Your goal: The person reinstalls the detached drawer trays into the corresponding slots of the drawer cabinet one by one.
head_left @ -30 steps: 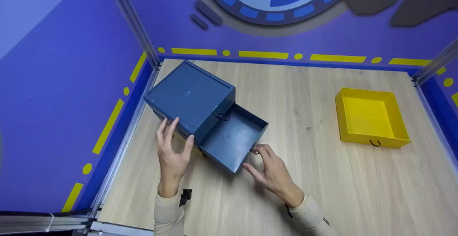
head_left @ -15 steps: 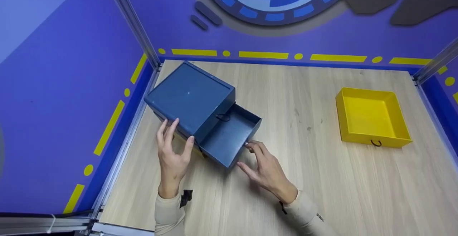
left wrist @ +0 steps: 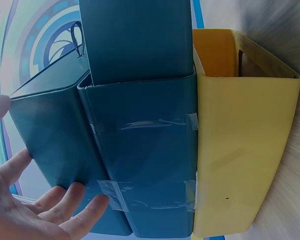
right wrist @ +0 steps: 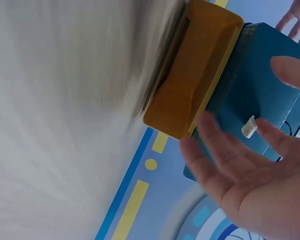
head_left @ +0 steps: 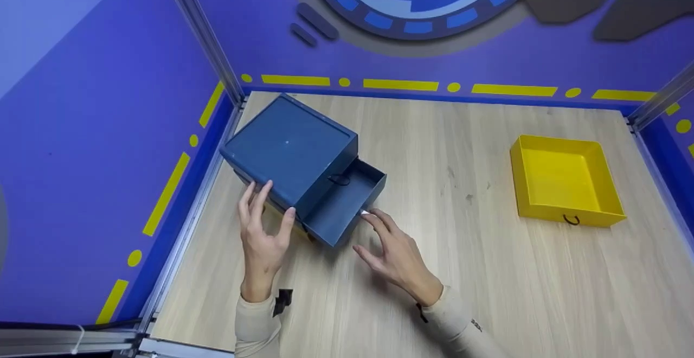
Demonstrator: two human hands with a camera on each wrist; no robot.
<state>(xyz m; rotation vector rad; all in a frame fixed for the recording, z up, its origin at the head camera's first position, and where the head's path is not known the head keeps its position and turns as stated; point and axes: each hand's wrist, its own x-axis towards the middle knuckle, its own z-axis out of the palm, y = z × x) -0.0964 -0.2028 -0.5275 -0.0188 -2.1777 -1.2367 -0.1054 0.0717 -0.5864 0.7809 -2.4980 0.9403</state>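
Observation:
A dark blue drawer cabinet (head_left: 287,154) stands at an angle on the left of the table. Its middle blue drawer (head_left: 344,206) juts out partway below a black loop handle (head_left: 340,179) on the top drawer. My left hand (head_left: 264,247) rests its fingertips against the cabinet's near side, thumb by the top edge. My right hand (head_left: 400,260) is at the drawer's front, fingers extended, a fingertip right by a small white tab (right wrist: 249,127) there. In the left wrist view, the yellow bottom tier (left wrist: 244,150) sits under two taped blue tiers.
A yellow drawer (head_left: 566,179) with a black loop handle lies apart on the right of the wooden table (head_left: 461,293). Purple-blue printed walls (head_left: 124,146) and metal frame posts close in the back and sides.
The blue drawer has slid farther into the cabinet, up and to the left, with my right hand following its front. My left hand and the yellow drawer stay in place.

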